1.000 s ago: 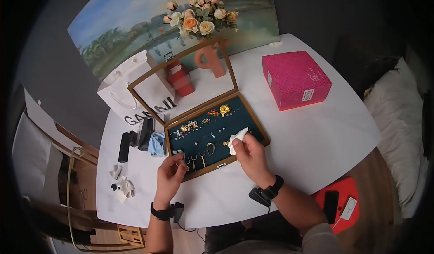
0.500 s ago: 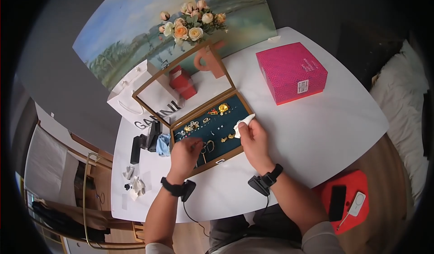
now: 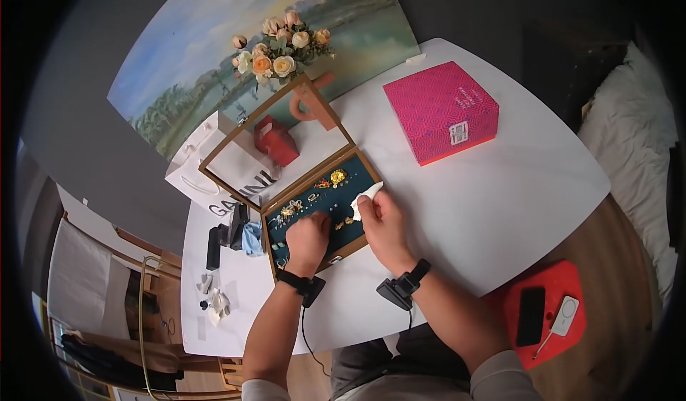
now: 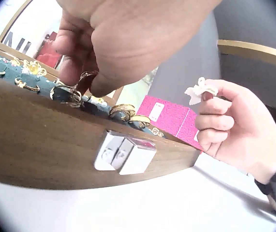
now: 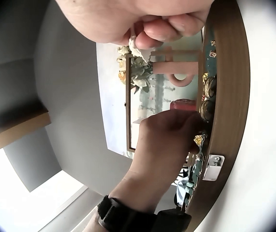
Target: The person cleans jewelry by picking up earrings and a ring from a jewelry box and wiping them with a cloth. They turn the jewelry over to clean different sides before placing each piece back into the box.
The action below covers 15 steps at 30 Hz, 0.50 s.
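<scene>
A wooden-framed jewelry box (image 3: 370,169) with dark green lining lies with its glass lid (image 3: 325,104) raised. My left hand (image 3: 308,241) is over its front half. In the left wrist view, the thumb and fingers pinch a thin metal bangle (image 4: 90,74) at the lining. Two gold pieces (image 4: 123,112) sit just right of these fingers. My right hand (image 3: 388,231), curled near the box's right front edge, holds a crumpled white cloth (image 3: 362,204) between thumb and fingers. Gold brooches and earrings (image 3: 337,177) lie in the back part. My left hand hides the box's front middle.
Left of the box are black cases (image 3: 214,248), a blue cloth (image 3: 252,239) and crumpled white scraps (image 3: 219,307). Behind stand a white paper bag (image 3: 204,140), a red box (image 3: 276,142) and flowers (image 3: 275,47). A pink box (image 3: 443,112) stands at the right back.
My left hand has moved from the box's front left corner rightward to its front middle. The right hand keeps the white cloth near the right edge. The head view has shifted.
</scene>
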### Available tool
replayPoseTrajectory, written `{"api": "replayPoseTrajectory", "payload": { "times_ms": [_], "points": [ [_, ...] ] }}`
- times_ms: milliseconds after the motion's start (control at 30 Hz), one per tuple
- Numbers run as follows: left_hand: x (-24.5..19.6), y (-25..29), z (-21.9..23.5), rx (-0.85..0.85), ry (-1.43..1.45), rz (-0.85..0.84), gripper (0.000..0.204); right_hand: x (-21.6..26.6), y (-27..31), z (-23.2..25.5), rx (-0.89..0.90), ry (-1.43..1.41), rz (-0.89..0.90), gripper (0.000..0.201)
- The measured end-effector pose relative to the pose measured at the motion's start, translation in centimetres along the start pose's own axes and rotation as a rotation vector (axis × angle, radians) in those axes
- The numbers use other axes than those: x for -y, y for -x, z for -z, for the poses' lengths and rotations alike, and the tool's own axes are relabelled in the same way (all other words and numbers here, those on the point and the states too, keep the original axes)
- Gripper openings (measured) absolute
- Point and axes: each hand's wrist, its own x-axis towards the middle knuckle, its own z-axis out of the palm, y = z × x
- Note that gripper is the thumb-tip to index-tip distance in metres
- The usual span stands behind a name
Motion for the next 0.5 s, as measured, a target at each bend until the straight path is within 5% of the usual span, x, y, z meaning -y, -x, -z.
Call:
{"api": "replayPoseTrajectory", "payload": {
  "times_ms": [500],
  "points": [
    [-1.9, 3.2, 1.0, -0.036, 0.122, 0.003, 0.01, 1.0, 0.7, 0.1, 0.033, 0.082, -0.054, 0.03]
  ]
}}
